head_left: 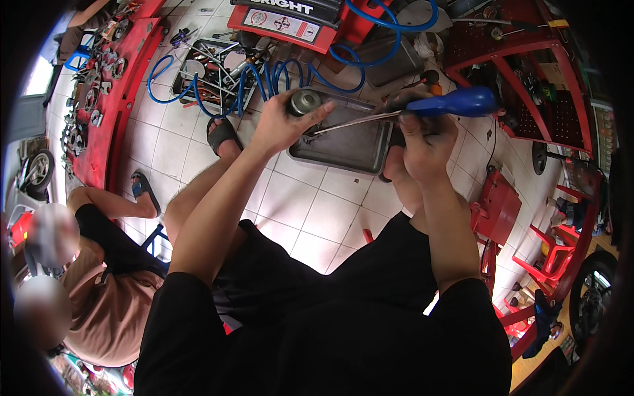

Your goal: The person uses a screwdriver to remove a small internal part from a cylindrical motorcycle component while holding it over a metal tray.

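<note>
I have my left hand (281,125) wrapped around a small round metal part (304,101), a dull grey cylinder held up above the floor with its flat end toward the camera. My right hand (428,135) is closed on the blue handle of a screwdriver (422,109); its long shaft runs leftward, and the tip lies right at the lower edge of the part, by my left thumb (whether it is seated in a groove or only resting against it, I cannot tell from here). Both hands hover over a shallow grey metal tray (360,148) that sits on the white tiled floor (310,204), between my sandalled feet.

To do this prying well, I judge the part should stay low over the tray, so anything that pops loose lands in it. I would keep the left thumb out of the tip's line, because a slip would drive the blade straight into it. Short, controlled levering looks safer than one hard push.

A blue coiled hose (264,76) lies beyond the tray, and another person (105,277) sits to my left.
</note>
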### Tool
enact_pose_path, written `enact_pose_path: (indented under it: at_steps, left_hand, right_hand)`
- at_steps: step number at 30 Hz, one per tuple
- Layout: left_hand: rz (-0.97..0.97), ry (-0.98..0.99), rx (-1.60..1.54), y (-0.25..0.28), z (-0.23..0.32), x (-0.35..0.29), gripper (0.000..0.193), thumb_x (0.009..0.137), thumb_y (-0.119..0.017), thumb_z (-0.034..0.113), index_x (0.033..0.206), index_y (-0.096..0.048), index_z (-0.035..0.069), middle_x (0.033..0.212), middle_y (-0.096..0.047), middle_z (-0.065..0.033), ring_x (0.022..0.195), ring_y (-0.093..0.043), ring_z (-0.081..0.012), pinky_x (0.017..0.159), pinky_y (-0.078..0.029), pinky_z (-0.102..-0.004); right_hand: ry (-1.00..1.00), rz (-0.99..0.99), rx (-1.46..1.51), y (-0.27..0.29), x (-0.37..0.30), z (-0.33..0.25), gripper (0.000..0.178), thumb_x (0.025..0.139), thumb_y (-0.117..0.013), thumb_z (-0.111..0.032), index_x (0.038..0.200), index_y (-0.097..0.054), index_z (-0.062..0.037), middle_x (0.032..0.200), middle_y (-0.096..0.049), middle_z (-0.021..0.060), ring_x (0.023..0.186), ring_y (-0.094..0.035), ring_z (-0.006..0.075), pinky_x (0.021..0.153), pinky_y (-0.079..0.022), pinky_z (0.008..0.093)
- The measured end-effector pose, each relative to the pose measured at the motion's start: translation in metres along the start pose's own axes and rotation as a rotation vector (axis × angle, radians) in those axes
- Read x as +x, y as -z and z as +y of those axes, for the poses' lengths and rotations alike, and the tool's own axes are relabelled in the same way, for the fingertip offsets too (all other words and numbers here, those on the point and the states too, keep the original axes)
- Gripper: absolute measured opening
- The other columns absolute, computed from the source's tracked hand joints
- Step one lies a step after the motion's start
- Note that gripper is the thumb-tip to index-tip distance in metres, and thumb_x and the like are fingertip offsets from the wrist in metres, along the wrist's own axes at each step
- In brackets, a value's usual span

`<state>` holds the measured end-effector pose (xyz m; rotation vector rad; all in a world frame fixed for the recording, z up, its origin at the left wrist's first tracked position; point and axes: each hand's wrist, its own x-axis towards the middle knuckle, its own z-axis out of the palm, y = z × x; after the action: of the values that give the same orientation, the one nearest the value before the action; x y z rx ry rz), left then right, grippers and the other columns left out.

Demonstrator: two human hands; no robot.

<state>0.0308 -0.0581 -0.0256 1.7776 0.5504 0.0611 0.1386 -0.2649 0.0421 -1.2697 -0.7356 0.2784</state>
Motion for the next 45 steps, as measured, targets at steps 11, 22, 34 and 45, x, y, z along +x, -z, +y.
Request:
enact_pose_path:
  at_steps: [11,22,34,45]
  left_hand:
    - [-0.026,-0.034,0.098,-0.006,0.004,-0.005,0.048,0.080,-0.081,0.043,0.097,-0.070,0.000,0.084,-0.072,-0.0059,0.077,-0.065,-0.0108,0.074,-0.052,-0.0288]
    - [-0.020,-0.116,0.085,-0.013,-0.023,-0.010,0.059,0.066,-0.082,0.054,0.101,-0.074,0.006,0.085,-0.071,-0.0164,0.073,-0.068,-0.0287,0.070,-0.054,-0.0403]
    - [-0.239,0.019,0.024,-0.062,0.008,-0.019,0.068,0.070,-0.076,0.063,0.101,-0.072,0.003,0.094,-0.071,-0.0192,0.090,-0.069,-0.0319,0.080,-0.053,-0.0401]
    - [-0.289,0.019,0.029,-0.048,-0.009,-0.015,0.061,0.073,-0.075,0.060,0.105,-0.073,0.008,0.096,-0.072,-0.0159,0.093,-0.070,-0.0288,0.082,-0.053,-0.0407]
  right_hand:
    - [-0.008,0.009,-0.092,-0.002,-0.003,0.000,0.016,0.091,-0.069,-0.003,0.102,-0.064,0.0066,0.094,-0.067,0.0077,0.084,-0.062,0.0117,0.076,-0.050,0.0241]
    - [-0.362,-0.005,-0.270,-0.003,0.009,-0.001,0.027,0.087,-0.071,-0.006,0.112,-0.064,0.0014,0.110,-0.065,0.0075,0.099,-0.060,0.0150,0.090,-0.046,0.0294]
    - [-0.310,-0.091,-0.404,0.089,-0.004,0.021,0.051,0.092,-0.069,-0.015,0.133,-0.047,0.0052,0.125,-0.057,0.0129,0.114,-0.054,0.0209,0.102,-0.040,0.0326]
    - [-0.144,-0.087,-0.383,0.037,-0.002,0.010,0.061,0.075,-0.081,0.001,0.125,-0.047,0.0005,0.111,-0.059,0.0097,0.103,-0.058,0.0214,0.090,-0.047,0.0322]
